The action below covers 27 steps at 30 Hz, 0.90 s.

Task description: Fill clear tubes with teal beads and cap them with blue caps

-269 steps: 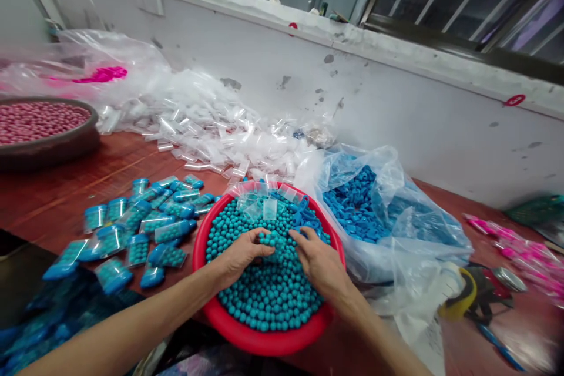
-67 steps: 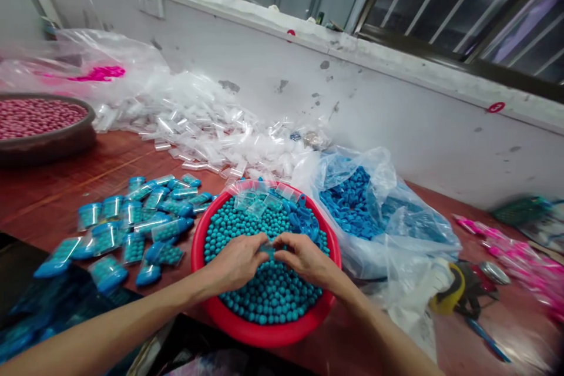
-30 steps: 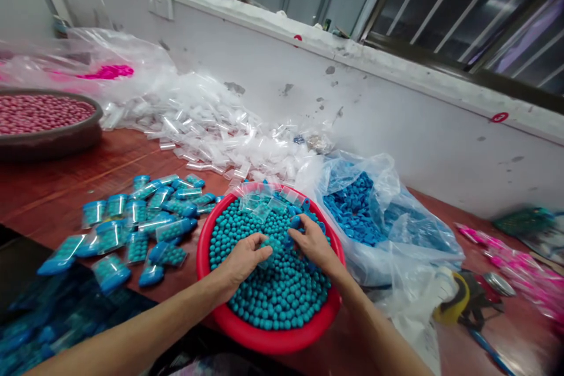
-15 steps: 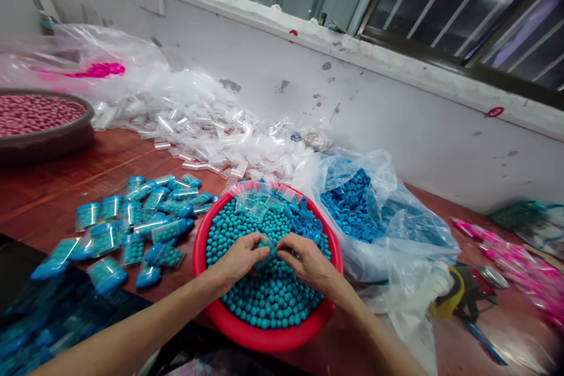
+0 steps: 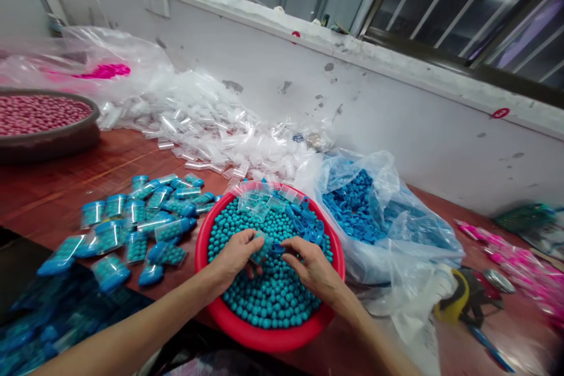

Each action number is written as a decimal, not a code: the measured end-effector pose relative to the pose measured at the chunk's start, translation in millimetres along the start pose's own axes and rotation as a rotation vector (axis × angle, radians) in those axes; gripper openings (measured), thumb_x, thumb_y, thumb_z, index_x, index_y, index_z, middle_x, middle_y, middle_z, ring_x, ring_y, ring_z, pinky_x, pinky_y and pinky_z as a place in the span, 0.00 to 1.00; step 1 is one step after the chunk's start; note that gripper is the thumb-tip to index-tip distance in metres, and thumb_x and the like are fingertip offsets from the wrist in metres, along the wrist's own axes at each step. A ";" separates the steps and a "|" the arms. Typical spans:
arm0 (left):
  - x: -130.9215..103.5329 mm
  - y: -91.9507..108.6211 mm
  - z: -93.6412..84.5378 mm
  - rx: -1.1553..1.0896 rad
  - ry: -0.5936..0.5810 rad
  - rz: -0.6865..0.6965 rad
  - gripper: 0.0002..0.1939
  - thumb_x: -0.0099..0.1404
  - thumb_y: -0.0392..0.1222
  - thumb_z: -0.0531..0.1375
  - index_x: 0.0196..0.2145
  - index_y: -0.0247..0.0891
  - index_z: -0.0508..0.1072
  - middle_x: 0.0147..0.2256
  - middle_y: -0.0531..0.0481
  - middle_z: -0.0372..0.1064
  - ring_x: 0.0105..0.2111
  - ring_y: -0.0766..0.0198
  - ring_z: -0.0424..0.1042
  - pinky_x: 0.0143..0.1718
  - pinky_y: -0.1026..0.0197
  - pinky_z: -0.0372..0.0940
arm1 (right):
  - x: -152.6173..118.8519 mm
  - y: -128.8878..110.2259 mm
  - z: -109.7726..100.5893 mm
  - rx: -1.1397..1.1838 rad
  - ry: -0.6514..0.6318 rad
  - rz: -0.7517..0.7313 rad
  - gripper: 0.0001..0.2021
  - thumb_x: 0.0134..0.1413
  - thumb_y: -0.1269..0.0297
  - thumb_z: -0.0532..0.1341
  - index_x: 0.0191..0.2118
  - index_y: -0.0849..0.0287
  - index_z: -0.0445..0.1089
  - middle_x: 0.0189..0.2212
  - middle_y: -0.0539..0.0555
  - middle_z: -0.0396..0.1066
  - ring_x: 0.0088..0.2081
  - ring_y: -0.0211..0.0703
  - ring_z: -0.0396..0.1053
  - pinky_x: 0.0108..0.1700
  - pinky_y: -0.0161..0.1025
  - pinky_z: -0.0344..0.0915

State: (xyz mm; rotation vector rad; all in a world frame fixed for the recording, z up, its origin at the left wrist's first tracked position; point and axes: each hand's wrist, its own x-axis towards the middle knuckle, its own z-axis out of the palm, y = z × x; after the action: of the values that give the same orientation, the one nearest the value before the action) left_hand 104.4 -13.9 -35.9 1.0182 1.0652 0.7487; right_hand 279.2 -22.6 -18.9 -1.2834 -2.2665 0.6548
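A red basin (image 5: pixel 203 247) full of round teal beads (image 5: pixel 282 296) stands in front of me. Over the beads, my left hand (image 5: pixel 240 255) pinches a small clear container (image 5: pixel 261 248) with teal beads inside. My right hand (image 5: pixel 311 264) grips a blue cap (image 5: pixel 277 249) between thumb and fingers, right beside the container's end; whether the two touch I cannot tell. More blue caps (image 5: pixel 304 222) lie on the beads at the basin's right back. Several empty clear containers (image 5: pixel 259 202) rest along its back rim.
Filled, blue-capped containers (image 5: pixel 136 211) lie left of the basin. Behind it is a heap of empty clear containers (image 5: pixel 207 123). A plastic bag (image 5: pixel 405 229) of blue caps stands right, near a yellow-and-black tool (image 5: pixel 458 299). A brown tub (image 5: pixel 53 138) of pink beads sits far left.
A blue cap now shows clearly in my right hand, at the end of the container. My left hand has tilted the container, and its beads show. The whole view has shifted slightly.
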 end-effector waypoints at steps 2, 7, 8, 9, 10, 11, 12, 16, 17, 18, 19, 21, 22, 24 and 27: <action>-0.3 -0.4 0.2 -0.009 -0.039 0.008 0.17 0.52 0.54 0.55 0.30 0.36 0.61 0.21 0.56 0.64 0.14 0.72 0.63 0.11 0.72 0.50 | -1.1 -0.7 1.9 0.122 0.007 0.013 0.12 0.53 0.70 0.56 0.45 0.57 0.64 0.34 0.50 0.68 0.34 0.37 0.65 0.38 0.34 0.61; 0.0 -2.5 0.4 -0.016 -0.126 0.034 0.17 0.52 0.52 0.57 0.30 0.35 0.62 0.21 0.56 0.65 0.13 0.73 0.62 0.10 0.72 0.49 | -0.2 -1.0 0.3 0.210 -0.036 0.069 0.03 0.54 0.70 0.54 0.33 0.57 0.63 0.22 0.44 0.62 0.25 0.34 0.61 0.28 0.30 0.58; 0.4 -2.2 -0.7 -0.047 -0.121 0.031 0.16 0.52 0.52 0.57 0.30 0.35 0.61 0.21 0.55 0.65 0.14 0.72 0.63 0.11 0.72 0.50 | -0.5 0.8 -2.4 0.171 -0.045 0.078 0.04 0.54 0.70 0.53 0.30 0.57 0.62 0.21 0.44 0.61 0.25 0.34 0.60 0.28 0.30 0.57; 1.0 -1.7 -2.1 -0.090 -0.110 0.026 0.16 0.53 0.52 0.57 0.31 0.36 0.61 0.22 0.55 0.66 0.15 0.72 0.64 0.12 0.72 0.52 | -1.0 2.8 -5.5 0.107 -0.048 0.083 0.05 0.55 0.70 0.53 0.29 0.58 0.62 0.21 0.45 0.61 0.25 0.34 0.61 0.28 0.31 0.57; 1.7 -1.0 -3.5 -0.135 -0.094 0.024 0.16 0.53 0.51 0.57 0.31 0.36 0.61 0.23 0.54 0.66 0.16 0.71 0.65 0.13 0.72 0.53 | -1.3 4.8 -8.6 0.021 -0.042 0.082 0.05 0.55 0.70 0.53 0.30 0.58 0.63 0.23 0.46 0.63 0.27 0.35 0.62 0.30 0.31 0.58; 2.4 -0.2 -4.8 -0.173 -0.075 0.024 0.16 0.54 0.51 0.57 0.32 0.36 0.60 0.23 0.54 0.66 0.17 0.70 0.67 0.14 0.72 0.54 | -1.2 6.4 -11.0 -0.083 -0.030 0.074 0.04 0.55 0.70 0.53 0.32 0.58 0.64 0.27 0.48 0.65 0.30 0.37 0.63 0.32 0.33 0.58; 3.1 0.5 -5.7 -0.198 -0.057 0.026 0.16 0.54 0.51 0.57 0.33 0.36 0.60 0.23 0.54 0.66 0.18 0.70 0.67 0.15 0.71 0.56 | -0.5 7.4 -12.1 -0.198 -0.017 0.064 0.04 0.55 0.70 0.53 0.36 0.58 0.65 0.31 0.50 0.66 0.33 0.39 0.63 0.35 0.34 0.59; 5.0 -0.2 -6.2 -0.144 0.020 0.034 0.17 0.52 0.51 0.57 0.33 0.36 0.60 0.24 0.55 0.66 0.18 0.69 0.67 0.14 0.71 0.55 | 8.9 6.1 -2.2 -0.606 -0.097 0.014 0.07 0.53 0.67 0.56 0.39 0.57 0.66 0.37 0.55 0.67 0.40 0.48 0.62 0.39 0.41 0.57; 5.1 -1.2 -5.8 -0.111 0.042 0.037 0.17 0.52 0.51 0.57 0.33 0.36 0.60 0.23 0.55 0.66 0.18 0.70 0.67 0.13 0.71 0.55 | 11.7 5.4 1.9 -0.663 -0.132 -0.003 0.05 0.53 0.67 0.56 0.36 0.57 0.66 0.35 0.54 0.67 0.39 0.48 0.62 0.38 0.41 0.57; 5.1 -2.3 -5.3 -0.076 0.064 0.045 0.17 0.52 0.51 0.57 0.33 0.36 0.60 0.23 0.55 0.65 0.17 0.70 0.66 0.13 0.72 0.54 | 14.1 5.0 5.3 -0.699 -0.152 -0.018 0.03 0.52 0.68 0.56 0.34 0.57 0.66 0.34 0.54 0.67 0.38 0.48 0.63 0.37 0.41 0.57; 5.1 -3.2 -4.8 -0.042 0.083 0.058 0.16 0.52 0.51 0.56 0.32 0.36 0.60 0.22 0.55 0.65 0.16 0.70 0.66 0.12 0.72 0.53 | 15.7 5.0 7.6 -0.717 -0.150 -0.022 0.03 0.52 0.68 0.56 0.32 0.58 0.66 0.33 0.54 0.68 0.37 0.47 0.63 0.37 0.40 0.57; 4.7 -4.6 -3.2 0.018 0.095 0.082 0.15 0.52 0.50 0.55 0.32 0.36 0.60 0.22 0.56 0.65 0.16 0.70 0.65 0.12 0.72 0.52 | 16.4 5.8 8.7 -0.721 -0.099 0.033 0.02 0.52 0.71 0.55 0.32 0.60 0.64 0.31 0.55 0.68 0.36 0.46 0.64 0.36 0.39 0.57; 4.3 -4.8 -2.2 0.047 0.086 0.089 0.14 0.52 0.50 0.55 0.31 0.36 0.60 0.22 0.56 0.65 0.15 0.71 0.65 0.11 0.72 0.52 | 15.5 6.4 8.2 -0.704 -0.067 0.083 0.03 0.51 0.71 0.55 0.33 0.60 0.64 0.30 0.55 0.68 0.34 0.45 0.65 0.35 0.38 0.57; 3.6 -4.8 0.3 0.092 0.042 0.091 0.13 0.52 0.48 0.55 0.30 0.36 0.60 0.23 0.56 0.65 0.15 0.71 0.64 0.11 0.72 0.51 | 12.0 7.0 7.3 -0.628 -0.008 0.156 0.05 0.52 0.72 0.53 0.35 0.61 0.63 0.29 0.54 0.69 0.31 0.43 0.66 0.32 0.36 0.58; 3.0 -4.3 2.8 0.118 -0.007 0.086 0.11 0.54 0.46 0.54 0.31 0.37 0.60 0.23 0.57 0.63 0.14 0.72 0.63 0.10 0.72 0.51 | 5.2 5.9 10.3 -0.433 0.033 0.065 0.12 0.54 0.72 0.51 0.44 0.62 0.61 0.34 0.56 0.70 0.37 0.44 0.68 0.35 0.36 0.61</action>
State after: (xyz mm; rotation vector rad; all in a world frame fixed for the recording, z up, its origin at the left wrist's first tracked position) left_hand 108.0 -13.7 -40.5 1.1722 1.0753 0.7581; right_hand 274.5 -17.2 -29.7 -1.5525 -2.4300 0.1604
